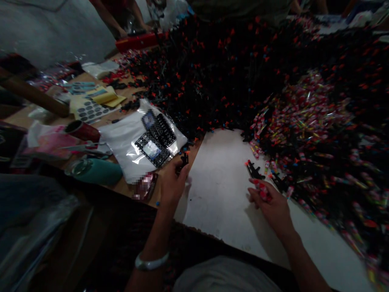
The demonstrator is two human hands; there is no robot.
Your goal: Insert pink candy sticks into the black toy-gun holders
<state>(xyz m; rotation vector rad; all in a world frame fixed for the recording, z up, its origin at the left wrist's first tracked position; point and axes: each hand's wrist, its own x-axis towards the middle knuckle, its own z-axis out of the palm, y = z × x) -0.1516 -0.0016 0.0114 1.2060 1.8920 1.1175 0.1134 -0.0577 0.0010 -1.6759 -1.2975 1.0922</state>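
Observation:
Near the board's left edge, my left hand (pixel 174 184) is closed round a small black toy gun (pixel 184 158), its upper end showing above the thumb. My right hand (pixel 275 209), over the white board (pixel 219 182), pinches a small red-wrapped candy tube (pixel 261 190) between thumb and fingers. Just beyond those fingertips lies another black toy gun (pixel 255 170) with an orange tip; whether the fingers touch it I cannot tell. Loose candy tubes (pixel 270 166) lie close by on the right.
A huge heap of black toy guns (pixel 212 81) covers the far side, with a pile of wrapped candy tubes (pixel 313 105) at right. Left are a clear plastic bag (pixel 121 134), a phone (pixel 145 186), a teal bottle (pixel 97 171) and scissors (pixel 88 147). Another person's arms (pixel 111 20) are behind.

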